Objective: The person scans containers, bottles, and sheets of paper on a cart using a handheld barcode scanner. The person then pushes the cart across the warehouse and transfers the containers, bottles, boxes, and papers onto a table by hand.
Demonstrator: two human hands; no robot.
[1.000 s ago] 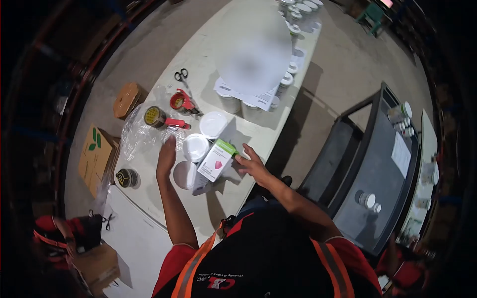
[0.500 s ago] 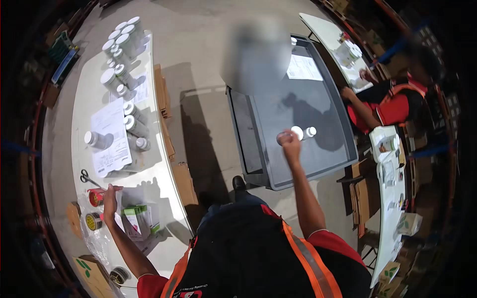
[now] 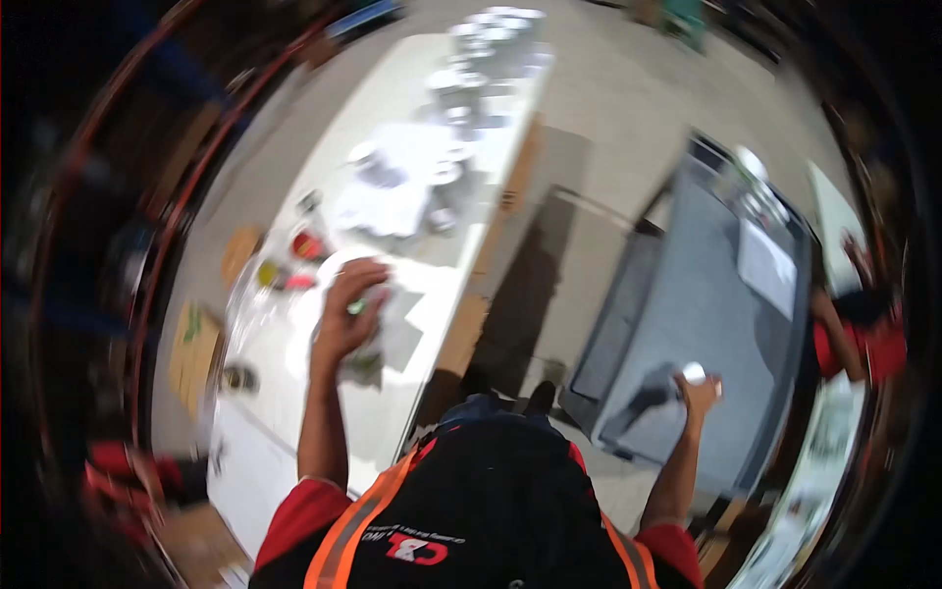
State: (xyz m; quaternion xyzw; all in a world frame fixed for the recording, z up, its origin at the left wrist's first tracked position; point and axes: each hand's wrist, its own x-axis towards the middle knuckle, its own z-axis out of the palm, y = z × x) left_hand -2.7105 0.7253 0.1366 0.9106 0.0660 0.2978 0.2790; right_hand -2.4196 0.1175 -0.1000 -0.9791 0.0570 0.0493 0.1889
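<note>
My left hand (image 3: 351, 306) is over the white table (image 3: 285, 363), its fingers curved above a blurred cluster of boxes and white-lidded tubs; whether it grips any of them is unclear. My right hand (image 3: 699, 392) is closed round a white bottle (image 3: 694, 373) above the grey cart (image 3: 677, 314). Left of my left hand lie a red tape dispenser (image 3: 308, 245) and a yellow tape roll (image 3: 267, 274). Beyond it, papers (image 3: 392, 187) carry a white-capped bottle (image 3: 364, 157).
White-capped bottles (image 3: 496, 29) line the table's far end. The cart's far end holds clear containers (image 3: 760, 201) and a paper sheet (image 3: 766, 267). One co-worker (image 3: 863, 339) is at the right, another (image 3: 128, 481) at the lower left. A cardboard box (image 3: 201, 540) stands lower left.
The view has swung back toward the table. My right hand has closed round a white bottle at the cart. My left hand now hovers over the boxes and tubs.
</note>
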